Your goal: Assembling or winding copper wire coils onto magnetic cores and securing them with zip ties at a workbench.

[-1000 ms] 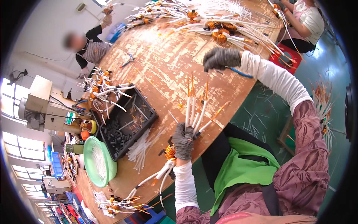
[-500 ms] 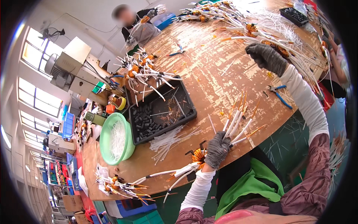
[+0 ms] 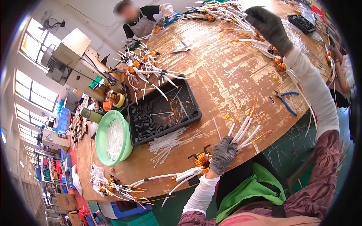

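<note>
My left hand, in a grey glove, is closed around the white-sleeved leads of a copper-wound coil near the table's front edge. Bare copper ends fan out beyond my fingers, and more white leads trail left from the coil. My right hand, also gloved, is raised at the far right with fingers stretched out and nothing visible in it. Below and behind it lie several coils with white leads. Blue-handled pliers rest on the table, nearer to me than that hand.
A black tray of short black tubes stands left of centre, beside a green basin of thin white strips. Loose white strips lie before the tray. More coils are heaped behind it. A co-worker stands across the wooden table.
My right hand has risen up and away over the table, its fingers straightening. My left hand keeps hold of the leads. The co-worker's hands have shifted.
</note>
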Demonstrator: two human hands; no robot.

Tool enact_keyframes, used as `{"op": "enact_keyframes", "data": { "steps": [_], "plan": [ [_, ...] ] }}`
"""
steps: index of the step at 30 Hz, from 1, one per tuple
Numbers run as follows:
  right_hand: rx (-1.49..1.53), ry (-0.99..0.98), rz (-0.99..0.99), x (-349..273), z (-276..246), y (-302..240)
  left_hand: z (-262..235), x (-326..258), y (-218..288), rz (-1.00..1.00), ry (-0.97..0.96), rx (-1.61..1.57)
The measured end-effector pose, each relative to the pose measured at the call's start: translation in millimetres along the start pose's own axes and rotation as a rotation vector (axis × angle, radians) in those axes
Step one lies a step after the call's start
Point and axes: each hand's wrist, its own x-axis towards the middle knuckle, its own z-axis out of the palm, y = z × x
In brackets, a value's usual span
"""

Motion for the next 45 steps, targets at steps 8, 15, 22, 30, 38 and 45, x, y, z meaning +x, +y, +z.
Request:
{"op": "enact_keyframes", "data": {
  "steps": [8, 15, 22, 30, 38, 45],
  "plan": [
    [-0.158, -0.134, 0.26, -21, -49, 104, 14, 1, -14, 0.114, 0.064, -0.039],
    [0.559, -0.201, 1.057, -250, -71, -48, 0, 3, -7, 0.052, -0.009, -0.012],
    [0.634, 0.017, 1.122, -334, -45, -43, 6, 7, -18, -0.049, -0.11, -0.005],
    [0.773, 0.028, 1.174, -341, -50, -33, 6, 4, -16, -0.04, -0.096, 0.015],
    [0.847, 0.065, 1.172, -333, -53, -42, 1, 4, -9, -0.057, -0.085, -0.055],
    [0.871, 0.055, 1.151, -334, -48, -45, 4, 1, -13, -0.059, -0.01, -0.143]
  ]
}}
